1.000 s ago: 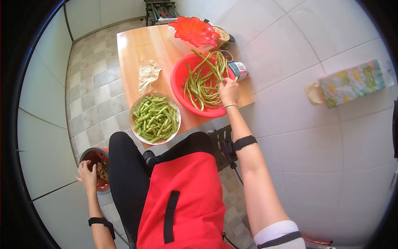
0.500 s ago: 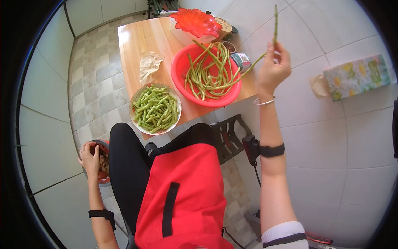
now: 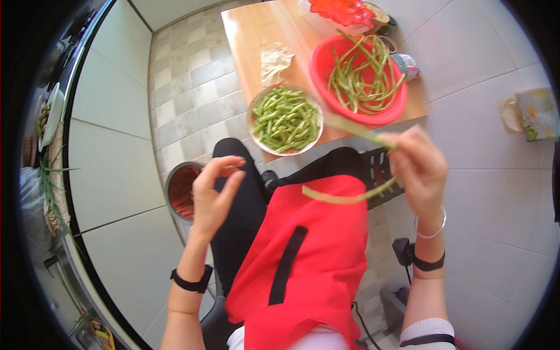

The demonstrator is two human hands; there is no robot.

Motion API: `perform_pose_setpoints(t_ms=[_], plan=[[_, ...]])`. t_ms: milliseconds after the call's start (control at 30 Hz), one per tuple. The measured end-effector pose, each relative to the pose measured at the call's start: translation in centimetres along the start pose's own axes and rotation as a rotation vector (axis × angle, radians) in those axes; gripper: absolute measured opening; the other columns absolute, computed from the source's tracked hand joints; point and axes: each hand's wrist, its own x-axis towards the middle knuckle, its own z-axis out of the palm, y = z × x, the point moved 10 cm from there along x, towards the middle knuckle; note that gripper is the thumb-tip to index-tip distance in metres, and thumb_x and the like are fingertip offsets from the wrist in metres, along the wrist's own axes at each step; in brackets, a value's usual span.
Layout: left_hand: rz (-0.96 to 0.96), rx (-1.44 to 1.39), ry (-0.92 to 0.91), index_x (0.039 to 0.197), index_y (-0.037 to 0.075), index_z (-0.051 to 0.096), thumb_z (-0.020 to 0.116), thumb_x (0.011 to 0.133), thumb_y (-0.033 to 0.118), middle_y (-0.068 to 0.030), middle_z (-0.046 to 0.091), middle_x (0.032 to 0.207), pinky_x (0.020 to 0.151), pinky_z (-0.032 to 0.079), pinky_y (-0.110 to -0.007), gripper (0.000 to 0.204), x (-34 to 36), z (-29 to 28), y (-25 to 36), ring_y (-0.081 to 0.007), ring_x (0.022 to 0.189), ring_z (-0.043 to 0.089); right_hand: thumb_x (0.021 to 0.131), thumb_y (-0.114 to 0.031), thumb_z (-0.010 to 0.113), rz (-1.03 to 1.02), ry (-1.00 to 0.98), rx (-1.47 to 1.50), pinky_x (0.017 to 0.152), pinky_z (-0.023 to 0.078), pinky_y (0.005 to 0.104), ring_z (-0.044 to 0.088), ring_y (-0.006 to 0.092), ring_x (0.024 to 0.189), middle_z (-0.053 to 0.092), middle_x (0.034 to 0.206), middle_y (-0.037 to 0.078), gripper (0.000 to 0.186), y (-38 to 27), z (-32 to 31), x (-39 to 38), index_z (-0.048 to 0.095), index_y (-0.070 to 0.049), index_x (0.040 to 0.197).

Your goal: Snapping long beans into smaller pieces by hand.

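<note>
My right hand (image 3: 424, 169) is closed on a long green bean (image 3: 333, 198), which curves left across the red apron; a second, motion-blurred bean length reaches from the fingers toward the table. My left hand (image 3: 213, 195) is raised above my left thigh beside a dark bin (image 3: 170, 201) with a reddish inside. Its thumb and fingers are apart, with nothing visible between them. Short bean pieces (image 3: 286, 119) fill a round white plate (image 3: 319, 127) at the table's near edge. To its right, whole long beans (image 3: 357, 87) lie in a red basin (image 3: 319, 67).
The wooden table (image 3: 251, 35) also bears crumpled paper (image 3: 275, 63), a red petal-shaped dish (image 3: 341, 10) and a small packet (image 3: 407, 66). A dark stool (image 3: 376, 163) stands under its near right edge. White tiled wall lies right; pale cabinets and a counter lie left.
My left hand has risen out of the bin and moved right, with its fingers parted. My right hand has come down from beside the basin, bringing the long bean over my lap. The view has shifted.
</note>
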Motion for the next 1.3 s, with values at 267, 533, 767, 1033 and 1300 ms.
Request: perform_pose_setpoints(t_ms=[267, 533, 767, 1033, 1300], plan=[[0.199, -0.016, -0.254, 0.113, -0.002, 0.067, 0.068, 0.081, -0.005, -0.0111, 0.071, 0.104, 0.083, 0.050, -0.027, 0.033, -0.3, 3.2, 7.1, -0.0166, 0.088, 0.066, 0.084, 0.005, 0.065, 0.124, -0.183, 0.139, 0.059, 0.043, 0.0271, 0.054, 0.0167, 0.066, 0.056, 0.077, 0.008, 0.019, 1.6, 5.9, -6.4, 0.070, 0.001, 0.102], [0.229, 0.050, -0.333, 0.091, -0.001, 0.071, 0.070, 0.077, -0.010, -0.0094, 0.071, 0.084, 0.068, 0.052, -0.027, 0.017, -0.9, 4.1, 8.3, -0.0183, 0.075, 0.067, 0.085, 0.003, 0.066, 0.193, -0.139, 0.162, 0.055, 0.039, 0.0273, 0.050, 0.0157, 0.062, 0.054, 0.075, 0.008, 0.015, 3.1, 6.6, -7.6, 0.069, 0.003, 0.100], [0.327, 0.213, -0.342, 0.081, -0.001, 0.066, 0.069, 0.074, -0.009, -0.0066, 0.066, 0.075, 0.062, 0.048, -0.027, 0.012, -2.0, 4.7, 8.1, -0.0159, 0.067, 0.062, 0.085, 0.004, 0.066, 0.133, -0.129, 0.155, 0.055, 0.039, 0.0279, 0.050, 0.0166, 0.062, 0.052, 0.075, 0.008, 0.015, 2.8, 7.5, -7.8, 0.068, 0.003, 0.100], [0.073, 0.133, -0.083, 0.077, -0.002, 0.061, 0.065, 0.075, -0.007, -0.0032, 0.059, 0.069, 0.061, 0.044, -0.024, 0.008, -2.1, 2.4, 3.8, -0.0099, 0.064, 0.055, 0.083, -0.002, 0.069, 0.037, -0.147, 0.036, 0.055, 0.047, 0.0341, 0.059, 0.0239, 0.064, 0.055, 0.077, 0.008, 0.014, 1.1, 10.1, -8.3, 0.068, -0.001, 0.097], [-0.440, -0.528, 0.000, 0.082, 0.003, 0.058, 0.058, 0.088, 0.003, -0.0011, 0.054, 0.073, 0.067, 0.040, -0.024, 0.006, -4.1, 2.4, -2.6, -0.0080, 0.066, 0.046, 0.083, -0.005, 0.070, -0.002, -0.138, -0.055, 0.054, 0.049, 0.0350, 0.061, 0.0233, 0.066, 0.056, 0.077, 0.007, 0.014, 0.2, 11.8, -8.1, 0.068, -0.003, 0.097]])
